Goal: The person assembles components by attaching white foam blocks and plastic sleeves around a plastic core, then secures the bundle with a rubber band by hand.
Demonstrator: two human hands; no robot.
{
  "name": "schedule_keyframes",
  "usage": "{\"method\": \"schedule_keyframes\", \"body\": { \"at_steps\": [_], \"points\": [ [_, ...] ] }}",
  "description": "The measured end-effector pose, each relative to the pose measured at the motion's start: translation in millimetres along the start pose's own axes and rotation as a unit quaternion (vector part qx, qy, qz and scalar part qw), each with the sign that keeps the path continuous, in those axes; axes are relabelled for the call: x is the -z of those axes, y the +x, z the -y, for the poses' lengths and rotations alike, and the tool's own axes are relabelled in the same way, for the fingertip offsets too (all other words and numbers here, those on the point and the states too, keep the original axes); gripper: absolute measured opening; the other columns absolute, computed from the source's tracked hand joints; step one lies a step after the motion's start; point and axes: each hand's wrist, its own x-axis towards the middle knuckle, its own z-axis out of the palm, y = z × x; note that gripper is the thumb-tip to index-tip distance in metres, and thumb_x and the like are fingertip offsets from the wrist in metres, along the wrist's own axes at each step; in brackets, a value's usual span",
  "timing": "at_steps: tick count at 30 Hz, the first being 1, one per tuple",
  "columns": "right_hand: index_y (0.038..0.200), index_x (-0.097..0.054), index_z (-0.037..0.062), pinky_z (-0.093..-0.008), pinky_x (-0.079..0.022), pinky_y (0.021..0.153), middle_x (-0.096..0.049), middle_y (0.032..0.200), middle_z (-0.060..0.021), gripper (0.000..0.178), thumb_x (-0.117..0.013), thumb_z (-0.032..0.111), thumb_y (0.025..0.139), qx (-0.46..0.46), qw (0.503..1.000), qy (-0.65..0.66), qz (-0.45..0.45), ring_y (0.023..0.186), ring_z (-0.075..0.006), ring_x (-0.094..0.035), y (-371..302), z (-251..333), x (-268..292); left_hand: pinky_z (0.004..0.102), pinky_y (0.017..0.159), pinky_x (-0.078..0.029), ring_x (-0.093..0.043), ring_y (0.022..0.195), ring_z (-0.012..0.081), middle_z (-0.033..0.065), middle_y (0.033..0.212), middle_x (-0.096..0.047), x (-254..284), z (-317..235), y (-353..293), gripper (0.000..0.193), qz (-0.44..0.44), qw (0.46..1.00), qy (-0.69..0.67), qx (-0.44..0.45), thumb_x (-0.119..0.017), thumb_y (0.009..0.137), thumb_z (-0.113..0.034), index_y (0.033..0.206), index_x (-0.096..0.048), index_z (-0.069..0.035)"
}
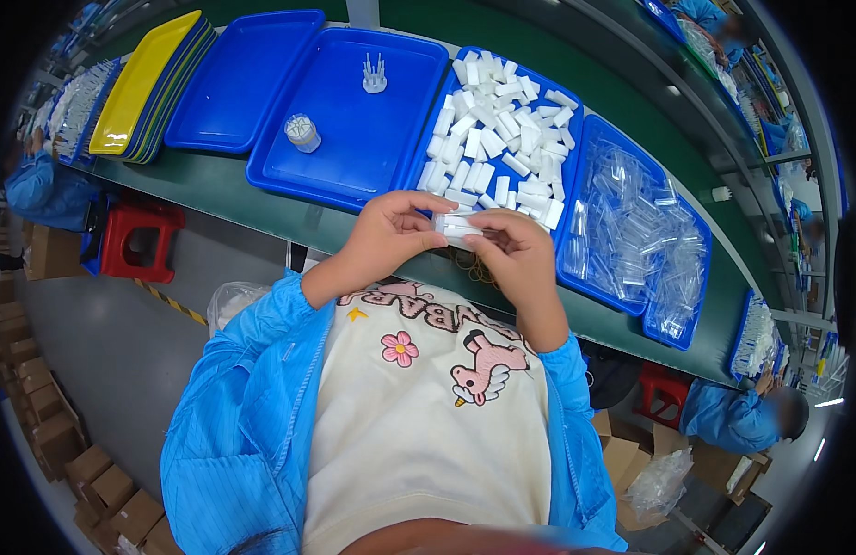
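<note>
My left hand [391, 233] and my right hand [516, 248] meet in front of my chest, near the bench edge. Between their fingertips is a small white and clear plastic piece [456, 225], gripped from both sides; the fingers cover part of it. Just beyond lies a blue tray heaped with white blocks [492, 139]. In the blue tray [354, 166] to its left stand a round clear container with white pieces inside [302, 133] and a white base with upright prongs [374, 76].
Clear plastic parts [631, 222] fill blue trays on the right. An empty-looking blue tray [238, 83] and a yellow-topped tray stack [150, 88] stand left. Red stools [141, 242] and cardboard boxes [53, 435] are on the floor. Co-workers in blue [738, 416] sit at both sides.
</note>
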Motion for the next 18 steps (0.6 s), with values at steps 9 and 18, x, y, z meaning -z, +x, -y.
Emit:
{"method": "schedule_keyframes", "body": {
  "at_steps": [9,18],
  "points": [
    [0.1,-0.069,0.0027,-0.0368,-0.048,0.074,-0.069,0.1,-0.0129,0.027,-0.073,0.001,0.074,0.23,0.88,-0.407,-0.084,0.086,-0.0267,-0.062,24,-3,28,0.026,0.085,-0.053,-0.062,0.105,0.0178,0.0158,0.132,-0.055,13,-7,-6,0.031,-0.091,0.989,-0.107,-0.037,-0.059,0.089,0.004,0.119,-0.056,-0.003],
    [0.093,-0.071,0.0055,-0.0401,-0.046,0.074,-0.069,0.086,-0.0089,0.026,-0.075,0.002,0.068,0.162,0.872,-0.461,0.021,0.081,-0.0301,-0.056,35,8,20,0.0265,0.083,-0.054,-0.065,0.101,0.0178,0.0149,0.131,-0.056,17,-17,-8,0.03,-0.07,0.994,-0.078,-0.022,-0.058,0.095,-0.007,0.124,-0.053,-0.004]
  ]
}}
